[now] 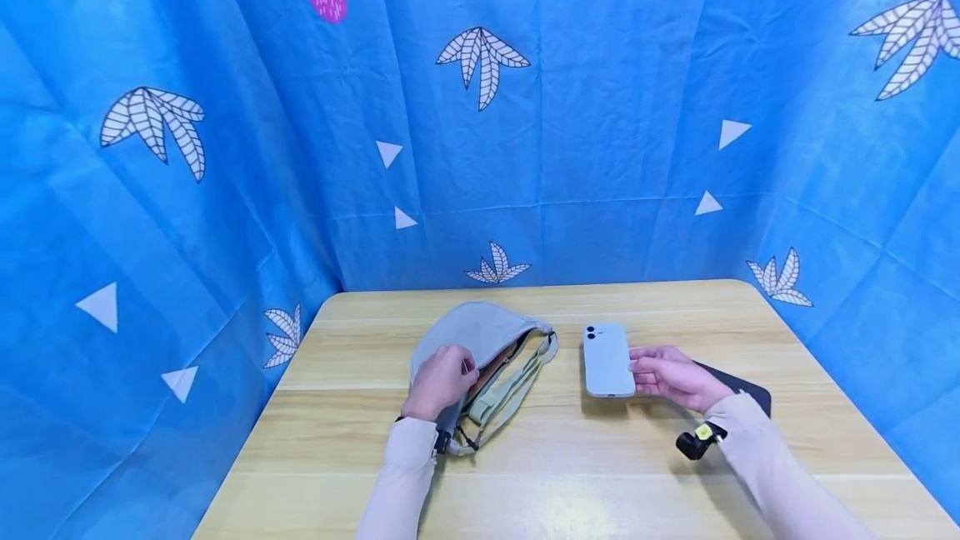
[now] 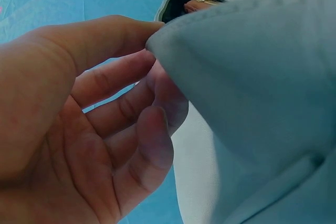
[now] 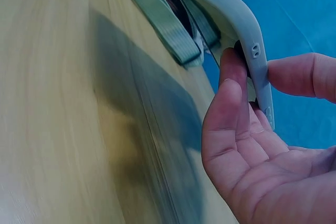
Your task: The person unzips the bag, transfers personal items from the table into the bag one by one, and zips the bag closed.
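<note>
Pinching the pale green bag open near the bench's middle with the left hand, lifting the phone edgewise in the right hand (thin fingertip hold), probably risking a slip onto the wood.

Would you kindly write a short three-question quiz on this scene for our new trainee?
1. True or false: the right hand holds the phone lifted off the table.
2. What does the left hand pinch? A) the strap B) the bag fabric C) the phone
3. Fill in: the phone's cameras face ____.

Key: 1 true, as the right wrist view shows; 2 B; 3 up.
</note>
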Demonstrator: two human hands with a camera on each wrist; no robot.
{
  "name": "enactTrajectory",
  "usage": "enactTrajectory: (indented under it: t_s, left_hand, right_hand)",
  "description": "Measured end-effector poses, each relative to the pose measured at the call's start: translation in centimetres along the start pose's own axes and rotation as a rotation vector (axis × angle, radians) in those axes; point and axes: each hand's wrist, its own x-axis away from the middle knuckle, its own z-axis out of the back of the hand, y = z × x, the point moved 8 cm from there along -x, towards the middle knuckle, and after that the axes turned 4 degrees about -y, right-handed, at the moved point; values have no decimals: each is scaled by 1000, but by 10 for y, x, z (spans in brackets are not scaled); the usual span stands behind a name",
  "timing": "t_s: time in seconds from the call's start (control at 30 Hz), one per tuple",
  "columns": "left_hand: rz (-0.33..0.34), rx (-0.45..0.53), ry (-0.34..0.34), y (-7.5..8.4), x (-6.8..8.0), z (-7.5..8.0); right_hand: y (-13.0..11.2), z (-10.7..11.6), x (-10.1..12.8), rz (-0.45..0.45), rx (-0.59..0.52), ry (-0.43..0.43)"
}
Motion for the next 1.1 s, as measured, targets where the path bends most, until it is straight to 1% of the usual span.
enactTrajectory:
  t_s: [0.27,0.43,0.7,0.9,1.1]
  left_hand:
    - [0,-7,6,-1,-2,1]
    - [-3,-10,17,-1,-2,1]
    - [3,-7,15,-2,-2,1]
    - [-5,-13,15,0,-2,2]
    - [9,-15,15,-2,-2,1]
  right_hand:
    - [1,-17,-7,-10,-3,-5]
    - [1,-28,-13,-3,-1,-26]
    - [8,-44,-20,-27,12,-35]
    - [12,-55,-28,-21,4,-56]
    - [15,-68,-34,-28,-16,-73]
